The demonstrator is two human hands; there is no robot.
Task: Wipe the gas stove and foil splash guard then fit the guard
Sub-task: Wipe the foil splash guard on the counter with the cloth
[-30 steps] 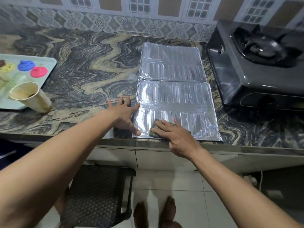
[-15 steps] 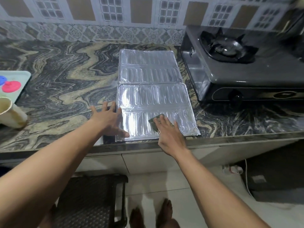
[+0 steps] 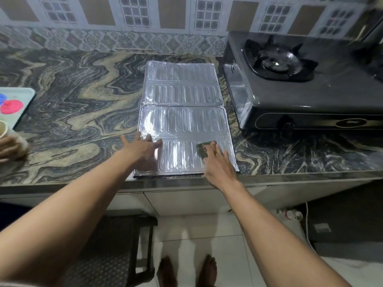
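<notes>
The silver foil splash guard (image 3: 182, 112) lies flat on the marble counter (image 3: 83, 112), its near edge at the counter's front. My left hand (image 3: 143, 152) rests flat, fingers spread, on the guard's near left corner. My right hand (image 3: 217, 164) presses a small green scrub pad (image 3: 202, 149) onto the guard's near right part; the pad is mostly under my fingers. The dark gas stove (image 3: 310, 94) stands to the right of the guard, with one burner (image 3: 277, 61) in view.
A pale tray (image 3: 22, 104) with coloured lids and a paper cup (image 3: 12, 137) sit at the counter's left edge. A dark plastic stool (image 3: 112, 251) stands on the tiled floor below, beside my bare feet. A tiled wall backs the counter.
My right hand has slid the pad rightward along the guard's near strip. My left hand has shifted slightly further onto the left corner. The camera has turned right.
</notes>
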